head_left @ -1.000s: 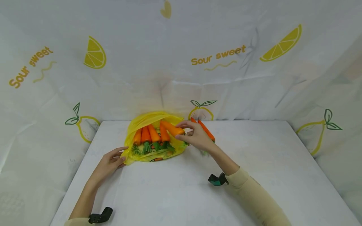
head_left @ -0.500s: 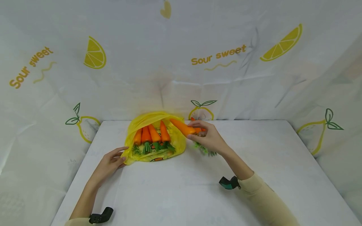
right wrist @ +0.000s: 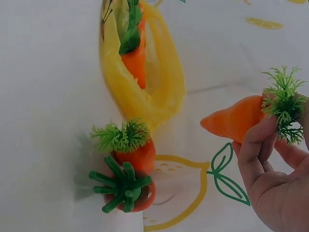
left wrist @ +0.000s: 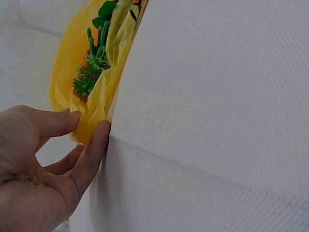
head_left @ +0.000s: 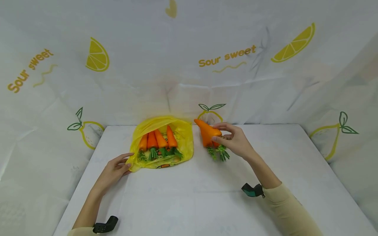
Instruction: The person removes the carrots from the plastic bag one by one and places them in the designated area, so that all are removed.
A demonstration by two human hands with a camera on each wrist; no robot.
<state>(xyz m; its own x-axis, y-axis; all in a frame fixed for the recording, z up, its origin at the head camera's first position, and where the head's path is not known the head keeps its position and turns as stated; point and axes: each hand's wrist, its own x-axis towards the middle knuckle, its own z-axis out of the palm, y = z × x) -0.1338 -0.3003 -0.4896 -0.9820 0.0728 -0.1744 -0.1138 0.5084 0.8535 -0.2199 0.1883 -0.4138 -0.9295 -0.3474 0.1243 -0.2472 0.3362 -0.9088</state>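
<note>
A yellow plastic bag [head_left: 144, 126] lies on the table with its mouth facing me and several toy carrots [head_left: 161, 140] inside, leafy ends toward the opening. My left hand [head_left: 113, 172] pinches the bag's near left edge; in the left wrist view thumb and fingers meet on the yellow film [left wrist: 91, 123]. To the right of the bag, my right hand [head_left: 237, 141] grips an orange carrot [right wrist: 236, 118] by its thick end, below a feathery green top [right wrist: 285, 99]. It is raised over two carrots on the table, one with feathery leaves [right wrist: 123, 135], the other with thick green stalks [right wrist: 123, 186].
The white table [head_left: 183, 203] runs up to a hanging white cloth [head_left: 153, 65] printed with lemons and words. Dark wrist devices [head_left: 106, 224] sit at both forearms.
My right hand has drawn the carrot out from the bag's mouth and moved right, over the two carrots on the table. The left hand stays at the bag's edge.
</note>
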